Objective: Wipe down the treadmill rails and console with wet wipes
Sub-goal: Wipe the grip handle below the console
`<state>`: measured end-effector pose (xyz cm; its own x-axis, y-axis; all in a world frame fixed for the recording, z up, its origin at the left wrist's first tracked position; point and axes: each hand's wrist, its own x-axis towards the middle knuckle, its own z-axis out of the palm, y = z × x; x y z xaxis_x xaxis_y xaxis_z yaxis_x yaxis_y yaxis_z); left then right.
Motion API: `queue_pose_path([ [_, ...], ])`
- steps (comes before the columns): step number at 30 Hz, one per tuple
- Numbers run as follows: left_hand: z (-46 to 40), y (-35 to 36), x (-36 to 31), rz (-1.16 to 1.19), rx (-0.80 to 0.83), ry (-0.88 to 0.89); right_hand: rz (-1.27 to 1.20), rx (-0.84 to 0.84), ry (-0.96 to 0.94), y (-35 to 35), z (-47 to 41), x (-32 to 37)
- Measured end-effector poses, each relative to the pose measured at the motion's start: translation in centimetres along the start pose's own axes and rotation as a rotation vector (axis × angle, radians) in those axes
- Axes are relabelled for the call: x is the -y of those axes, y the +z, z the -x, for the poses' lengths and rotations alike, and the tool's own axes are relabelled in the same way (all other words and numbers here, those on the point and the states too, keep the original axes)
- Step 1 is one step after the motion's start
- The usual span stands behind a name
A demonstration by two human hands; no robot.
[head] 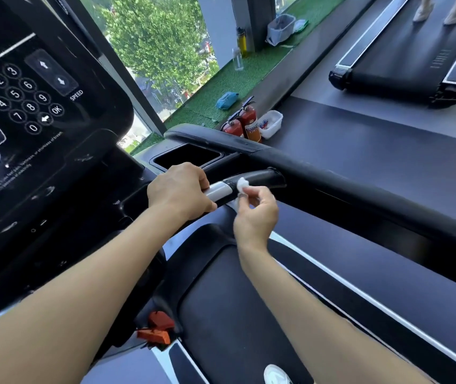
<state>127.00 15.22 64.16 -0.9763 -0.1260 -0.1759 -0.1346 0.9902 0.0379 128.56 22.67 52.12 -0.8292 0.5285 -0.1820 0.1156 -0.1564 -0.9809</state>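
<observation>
A short handlebar with a silver sensor section sticks out below the treadmill's long black side rail. My left hand grips the silver section from the left. My right hand pinches a small crumpled white wet wipe and holds it against the bar just right of the silver part. The black console with its number keypad and speed buttons fills the left of the view. A blue wipes pack lies on the green turf by the window.
A cup holder recess opens behind my left hand. Two red fire extinguishers and a white tub stand beyond the rail. A second treadmill with a person's feet on it is at top right. A red safety clip hangs below the console.
</observation>
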Motion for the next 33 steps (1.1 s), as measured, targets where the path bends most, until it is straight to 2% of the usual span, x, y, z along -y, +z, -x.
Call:
queue_pose_path([
  [3,0.1,-0.1,-0.1,-0.004,0.001,0.0,0.085,0.026,-0.108,-0.7,-1.1,-0.4],
  [7,0.1,0.0,-0.1,-0.011,-0.005,0.001,0.119,-0.084,0.084,-1.7,-6.1,-1.3],
  [9,0.0,0.1,0.0,-0.005,-0.008,-0.005,0.175,-0.074,0.029,-1.4,-5.3,-0.3],
  [14,0.2,0.1,0.0,-0.011,-0.052,-0.006,0.29,0.28,-0.392,-0.2,2.7,2.7],
  [16,0.3,0.0,0.0,-0.019,-0.039,0.001,0.358,0.28,-0.412,-0.7,0.4,2.5],
  [19,0.4,-0.2,0.2,-0.022,-0.004,0.01,0.466,0.27,-0.283,-1.8,-4.9,2.4],
  [23,1.1,0.1,1.0,-0.023,0.026,0.07,0.536,0.358,-0.266,-1.6,-4.9,3.0],
  [30,3.7,-1.2,4.6,0.045,-0.02,0.028,0.532,0.638,-0.548,0.0,2.7,4.5],
  [33,5.0,-2.0,5.4,0.014,-0.07,0.016,0.652,0.605,-0.56,-1.0,-0.3,4.8],
])
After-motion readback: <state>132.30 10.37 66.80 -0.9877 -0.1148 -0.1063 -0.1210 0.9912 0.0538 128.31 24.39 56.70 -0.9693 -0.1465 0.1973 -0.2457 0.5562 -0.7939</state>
